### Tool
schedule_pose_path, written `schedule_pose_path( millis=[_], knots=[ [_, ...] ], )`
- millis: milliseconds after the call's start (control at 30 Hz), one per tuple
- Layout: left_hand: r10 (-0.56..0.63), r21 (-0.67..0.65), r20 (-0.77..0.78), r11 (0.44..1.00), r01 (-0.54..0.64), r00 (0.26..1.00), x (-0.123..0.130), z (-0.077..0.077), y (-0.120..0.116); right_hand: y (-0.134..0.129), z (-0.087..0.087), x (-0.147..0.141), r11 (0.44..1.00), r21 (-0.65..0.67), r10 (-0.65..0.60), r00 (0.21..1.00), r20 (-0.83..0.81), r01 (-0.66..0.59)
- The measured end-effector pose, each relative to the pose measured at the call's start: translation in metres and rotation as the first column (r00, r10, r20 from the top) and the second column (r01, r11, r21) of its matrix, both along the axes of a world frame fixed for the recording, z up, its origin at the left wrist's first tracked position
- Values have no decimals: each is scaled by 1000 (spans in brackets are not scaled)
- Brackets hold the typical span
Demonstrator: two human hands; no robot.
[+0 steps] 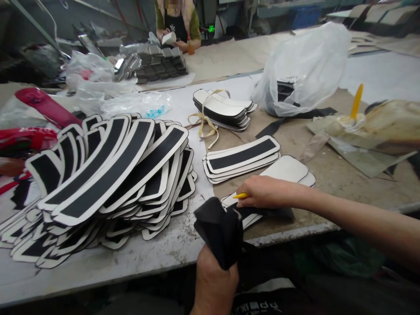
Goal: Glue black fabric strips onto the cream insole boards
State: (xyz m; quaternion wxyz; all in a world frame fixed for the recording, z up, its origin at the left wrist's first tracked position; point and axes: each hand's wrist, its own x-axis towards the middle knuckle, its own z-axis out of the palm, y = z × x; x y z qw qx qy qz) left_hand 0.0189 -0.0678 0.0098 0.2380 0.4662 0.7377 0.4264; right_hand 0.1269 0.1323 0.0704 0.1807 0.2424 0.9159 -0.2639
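Observation:
My left hand (215, 278), at the table's front edge, is closed around a bunch of black strips (219, 227) that stands up out of the fist. My right hand (262, 191) grips a yellow pointed tool (241, 195), its tip toward the left. Below the right hand lies a white curved piece (231, 200), partly hidden by the hand and black material. Just behind are a plain white piece (288, 168) and a small stack of white pieces with black centres (244, 155).
A large heap of black-and-white curved pieces (108, 170) covers the left of the table (131, 271). Farther back are a tied white stack (223, 105), a plastic bag (308, 65), and a yellow stick (356, 100) in glue at right. A person (177, 26) works across the table.

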Motion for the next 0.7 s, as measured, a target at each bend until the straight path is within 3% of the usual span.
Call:
schedule_pose_path(
  millis=[133, 267, 367, 533, 700],
  knots=[
    [-162, -11, -252, 986, 165, 954, -8, -12, 4, -3, 0, -4, 1000, -2, -21, 999, 25, 21],
    [-100, 32, -299, 993, 115, 949, -6, -19, 8, -7, 8, 3, 998, 47, -35, 997, 61, 33],
    [-68, 105, -280, 989, 101, 958, -5, -24, 8, -3, 19, 28, 990, 133, -65, 992, 105, 51],
    [-17, 179, -228, 982, 59, 973, -3, -30, 8, 21, 43, 77, 933, 277, -279, 946, 164, 228],
    [-64, 65, 16, 996, 63, 998, -10, -20, 5, 40, 48, 80, 874, 389, -381, 907, 179, 290]
  ],
)
